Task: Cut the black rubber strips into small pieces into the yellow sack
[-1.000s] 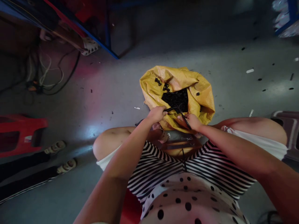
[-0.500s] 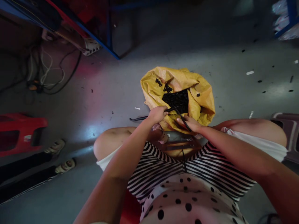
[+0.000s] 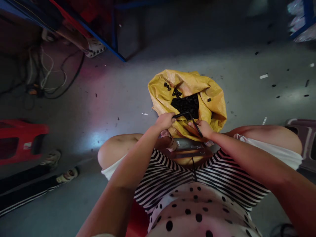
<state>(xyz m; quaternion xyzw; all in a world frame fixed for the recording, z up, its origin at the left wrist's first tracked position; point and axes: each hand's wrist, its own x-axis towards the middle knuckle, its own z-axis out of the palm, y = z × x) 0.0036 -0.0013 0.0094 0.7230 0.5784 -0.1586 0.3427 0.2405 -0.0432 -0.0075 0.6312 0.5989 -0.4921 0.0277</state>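
Note:
My left hand [image 3: 166,121] is closed around a thin black strip [image 3: 180,115], which sticks out to the right over the mouth of a yellow woven sack [image 3: 158,82]. My right hand [image 3: 205,128] grips a slim black length [image 3: 197,128] that slants down through the fingers toward me. The two black parts meet at an angle over the sack; whether they are joined, I cannot tell. Inside the sack lies a heap of small black pieces [image 3: 186,103]. Several more of these pieces [image 3: 176,92] rest on its folded rim.
A red plastic stool [image 3: 37,129] stands at the left, close to a person's shoes [image 3: 67,175]. Cables [image 3: 50,70] and another person's shoe [image 3: 95,47] are by a blue frame leg [image 3: 118,54]. Scraps lie on the floor, and a grey-brown stool [image 3: 307,141] is at the right.
The strip's long tail that stuck out left of my left hand no longer shows there. The angle between the two black parts has widened. My right hand has shifted slightly, while the sack stays put.

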